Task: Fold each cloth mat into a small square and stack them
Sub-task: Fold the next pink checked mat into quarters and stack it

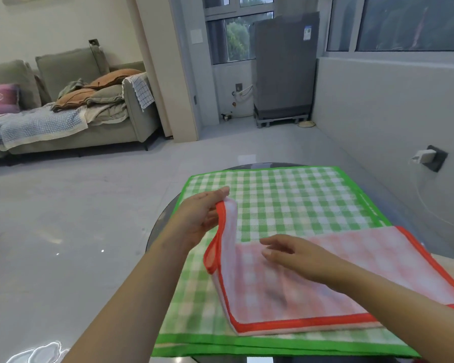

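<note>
The likeliest slip, as I judge it, is the red mat (351,273) coming out crooked: the left hand (203,218) pinches only one corner of it, lifted up off the green mat (286,203), so the raised flap sags in a loose curl and could land skewed, its red edges not meeting. The right hand (296,254) lies on top of the red mat with fingers straight and relaxed, gripping nothing (it looks blurred, so how firmly it presses I cannot tell). If it bears too lightly, the whole red mat may slide across the green mat as the corner is drawn over. Both mats could also creep together on the dark round counter (159,224), whose rim shows just left of the green mat.

The red mat is pale pink check with a bright orange-red border, apparently already doubled, since two bound edges show along its near side. It rests on the near right part of the green mat, which is green-and-white check, green-bordered, spread flat and overhanging the counter.
</note>
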